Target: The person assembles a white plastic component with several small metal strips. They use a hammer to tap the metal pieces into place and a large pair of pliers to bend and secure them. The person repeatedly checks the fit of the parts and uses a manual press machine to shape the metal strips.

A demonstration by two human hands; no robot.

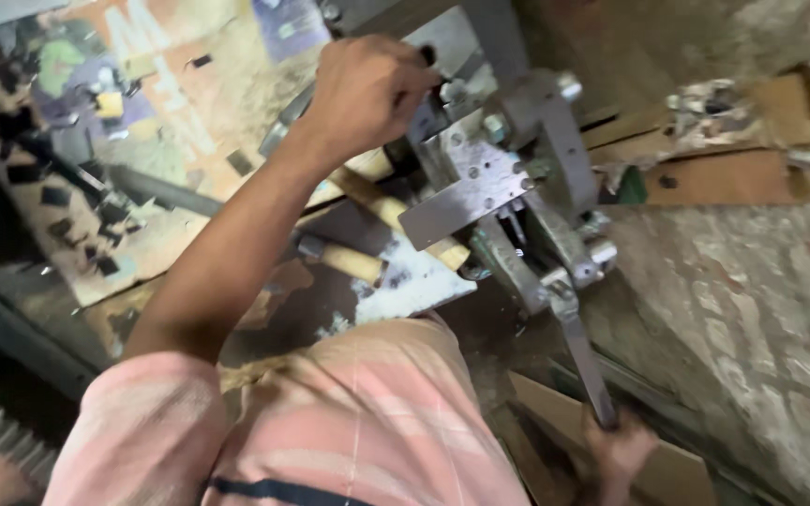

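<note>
From the head camera we look down over a pink striped shirt at a small grey metal press, bolted together from plates and bars and standing on the table.

Our left hand sits on top of the press at its far side, the fingers curled together and pressed around a dark part of the machine; what exactly they clasp we cannot tell, since the knuckles hide it.

Our right hand is low at the bottom edge, fingers wrapped around the end of a long metal lever, which slopes down from the press toward us.

Two pale wooden handles lie just beside the press, one partly under a flat steel plate. Small dark cut pieces are scattered over the worn, paint-stained table to the left, well apart from the press.

Brown cardboard lies behind the machine to the right, with a crumpled scrap on it. Another cardboard sheet rests near the right hand, beside a rough, flaking wall.
</note>
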